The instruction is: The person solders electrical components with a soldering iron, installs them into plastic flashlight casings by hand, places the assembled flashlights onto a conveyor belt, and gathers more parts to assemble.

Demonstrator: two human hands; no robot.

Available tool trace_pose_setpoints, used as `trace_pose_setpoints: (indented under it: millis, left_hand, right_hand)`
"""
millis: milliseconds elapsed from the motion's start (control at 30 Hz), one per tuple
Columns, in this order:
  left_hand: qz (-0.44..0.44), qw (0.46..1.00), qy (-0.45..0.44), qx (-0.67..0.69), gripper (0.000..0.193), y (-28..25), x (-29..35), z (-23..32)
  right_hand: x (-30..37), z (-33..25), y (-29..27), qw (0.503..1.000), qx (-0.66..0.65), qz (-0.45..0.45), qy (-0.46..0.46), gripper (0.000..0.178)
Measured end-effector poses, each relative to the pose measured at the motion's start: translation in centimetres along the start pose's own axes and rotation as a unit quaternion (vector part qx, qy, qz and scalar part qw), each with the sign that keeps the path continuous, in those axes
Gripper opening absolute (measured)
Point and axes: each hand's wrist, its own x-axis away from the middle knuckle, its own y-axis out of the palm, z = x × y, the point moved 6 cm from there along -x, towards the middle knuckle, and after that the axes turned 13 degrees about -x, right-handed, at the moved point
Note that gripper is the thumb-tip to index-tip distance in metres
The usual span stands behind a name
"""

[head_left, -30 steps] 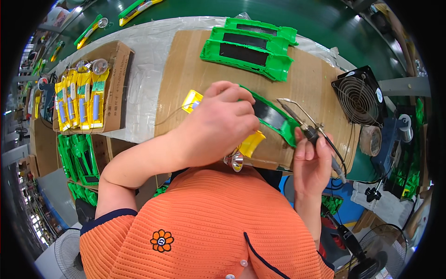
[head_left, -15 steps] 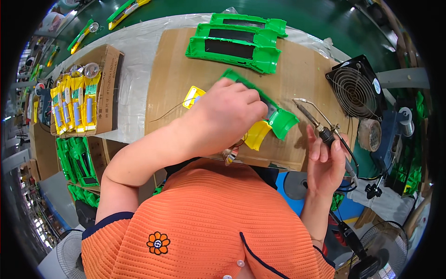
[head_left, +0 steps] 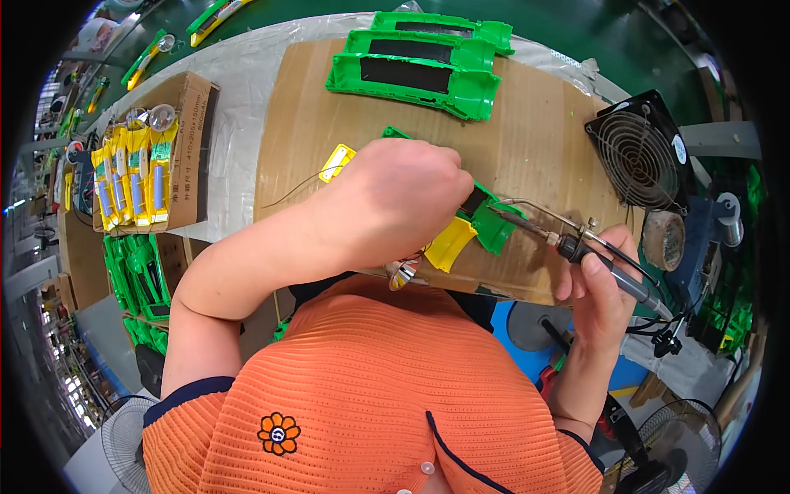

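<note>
My left hand (head_left: 393, 206) reaches across my body and presses down on a green and yellow plastic flashlight housing (head_left: 484, 222) lying on the brown cardboard mat (head_left: 535, 148). Its yellow parts (head_left: 449, 244) stick out below the hand, and a small silver reflector (head_left: 403, 273) shows at the near edge. My right hand (head_left: 599, 284) holds a soldering iron (head_left: 576, 247) with a wire feeder, its tip pointing left at the green end of the housing. Thin wires (head_left: 292, 188) trail from the housing to the left.
Three green housing shells (head_left: 415, 62) lie at the far edge of the mat. A small black fan (head_left: 642, 156) and a solder spool (head_left: 662, 240) stand to the right. A cardboard box (head_left: 185, 148) at left holds several yellow assemblies (head_left: 127, 181). More green shells (head_left: 136, 272) are stacked below it.
My left hand and the housing have turned and settled on the mat. My right hand has brought the soldering iron's tip leftward, close to the housing's green end.
</note>
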Motion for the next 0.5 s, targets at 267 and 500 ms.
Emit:
trace_pose_setpoints:
  millis: [267,500]
  left_hand:
    - [0.003,0.999,0.0,-0.04,0.014,-0.7,-0.9,0.2]
    - [-0.008,0.999,-0.019,-0.045,0.014,-0.5,-1.1,0.2]
  right_hand:
    - [0.1,-0.4,1.0,0.996,0.088,-0.028,0.008,0.018]
    - [-0.4,0.0,1.6,0.991,0.124,-0.043,0.032,0.015]
